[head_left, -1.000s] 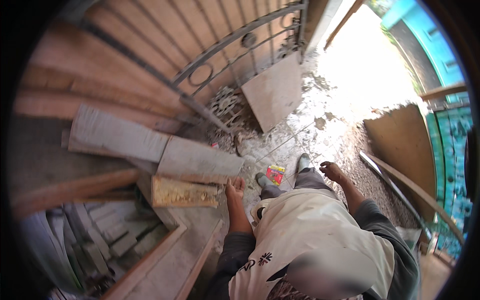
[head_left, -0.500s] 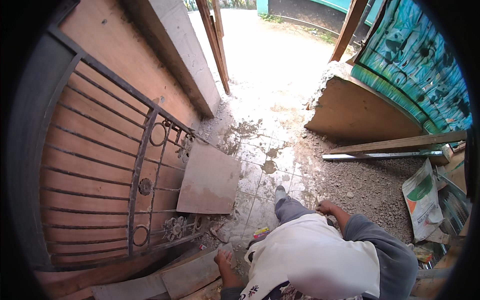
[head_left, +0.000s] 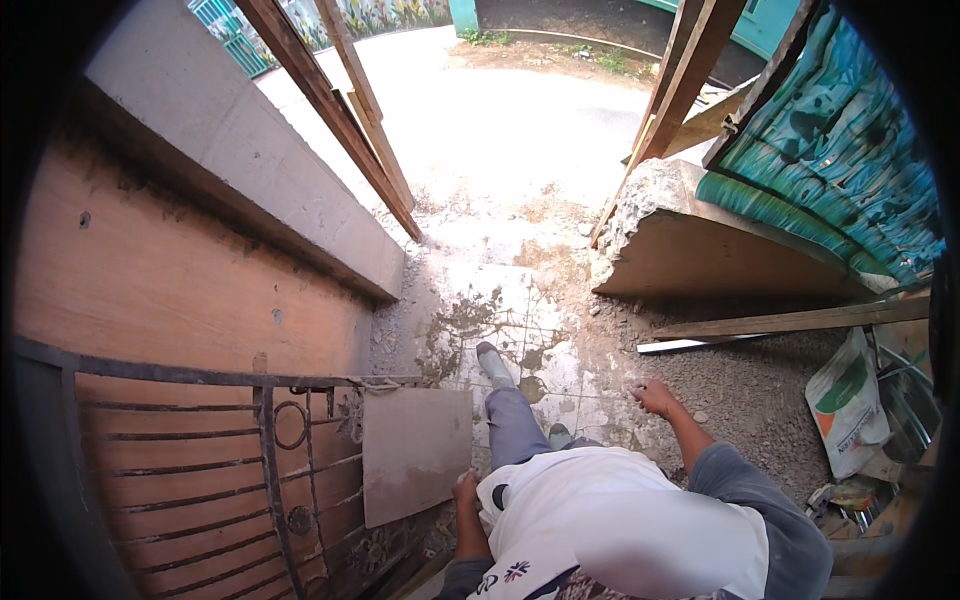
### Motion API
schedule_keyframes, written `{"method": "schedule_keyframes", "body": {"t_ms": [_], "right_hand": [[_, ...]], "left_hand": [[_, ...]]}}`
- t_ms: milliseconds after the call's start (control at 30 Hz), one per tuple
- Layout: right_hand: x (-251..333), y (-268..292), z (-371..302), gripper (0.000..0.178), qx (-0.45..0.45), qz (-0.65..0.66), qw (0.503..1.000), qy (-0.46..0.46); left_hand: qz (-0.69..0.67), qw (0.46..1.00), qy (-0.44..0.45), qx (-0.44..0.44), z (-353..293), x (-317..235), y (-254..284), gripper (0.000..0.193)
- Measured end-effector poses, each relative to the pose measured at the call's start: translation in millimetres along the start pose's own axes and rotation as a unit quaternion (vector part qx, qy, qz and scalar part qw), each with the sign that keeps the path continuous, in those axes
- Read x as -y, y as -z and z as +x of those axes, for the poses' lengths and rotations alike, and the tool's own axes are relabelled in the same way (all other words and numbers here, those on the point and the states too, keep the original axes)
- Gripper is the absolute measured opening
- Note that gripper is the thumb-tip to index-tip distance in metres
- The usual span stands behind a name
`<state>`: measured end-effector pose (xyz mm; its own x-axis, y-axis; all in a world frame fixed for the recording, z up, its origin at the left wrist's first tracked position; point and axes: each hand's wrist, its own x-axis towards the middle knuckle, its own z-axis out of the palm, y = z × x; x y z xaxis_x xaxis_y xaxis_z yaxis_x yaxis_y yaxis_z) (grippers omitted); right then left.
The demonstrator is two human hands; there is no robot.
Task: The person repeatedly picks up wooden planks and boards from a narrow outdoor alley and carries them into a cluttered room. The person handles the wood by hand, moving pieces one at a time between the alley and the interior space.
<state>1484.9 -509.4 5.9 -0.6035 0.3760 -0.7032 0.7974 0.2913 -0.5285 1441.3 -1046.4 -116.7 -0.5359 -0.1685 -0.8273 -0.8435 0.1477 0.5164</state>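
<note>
My left hand (head_left: 466, 487) hangs beside my white shirt, near the right edge of a flat grey-brown board (head_left: 415, 455). Its fingers look curled in, with nothing showing in them. Out to the right, my right hand (head_left: 656, 398) is held over the gravel edge of the path, thumb and finger a little apart, and I see no object in it. The board leans against a dark metal gate (head_left: 265, 440) with bars and rings. One booted foot (head_left: 495, 365) is stretched ahead on the broken tiles (head_left: 560, 375); the other shows closer to my body.
An orange-brown wall (head_left: 180, 270) with a concrete ledge runs along the left. Wooden posts (head_left: 340, 130) flank the bright opening ahead. At right stand a broken wall piece (head_left: 730, 245), a timber beam (head_left: 790, 322), gravel, a printed sack (head_left: 848, 405) and a teal patterned sheet (head_left: 840, 150).
I have stepped forward, one leg now extended ahead. My left hand has risen beside the board and its fingers have drawn in. The right hand has moved slightly forward. The gate sits lower in view.
</note>
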Motion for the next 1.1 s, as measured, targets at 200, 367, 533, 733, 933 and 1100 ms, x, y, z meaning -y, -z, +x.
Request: {"method": "schedule_keyframes", "body": {"t_ms": [200, 367, 533, 733, 933, 1100], "right_hand": [[-59.8, -21.7, 48.2, 0.028, 0.064, -0.188, 0.980, -0.020], [53.3, -43.6, 62.6, 0.032, 0.033, 0.084, 0.970, -0.224], [124.4, -54.9, 107.3, 0.030, -0.017, 0.327, 0.940, -0.099], [220.0, -10.9, 150.8, 0.030, -0.016, 0.192, 0.970, -0.146], [257.6, 32.8, 256.5, 0.025, 0.010, -0.017, 0.993, -0.112], [323.5, 89.6, 324.1, 0.028, -0.010, 0.056, 0.995, -0.088]], "left_hand": [[0.272, 0.960, -0.056, 0.027, 128.6, -141.6, -34.5, 0.029], [0.094, 0.992, 0.039, 0.071, 153.5, -340.2, -58.7, 0.029], [0.009, 0.994, -0.020, 0.103, 213.3, -521.5, -95.8, 0.033], [-0.007, 0.991, -0.052, 0.119, 248.2, -637.6, -169.6, 0.036], [0.113, 0.981, 0.018, 0.158, 281.6, -626.4, -205.9, 0.035], [0.024, 0.974, -0.005, 0.224, 339.7, -643.8, -185.9, 0.031]]}}
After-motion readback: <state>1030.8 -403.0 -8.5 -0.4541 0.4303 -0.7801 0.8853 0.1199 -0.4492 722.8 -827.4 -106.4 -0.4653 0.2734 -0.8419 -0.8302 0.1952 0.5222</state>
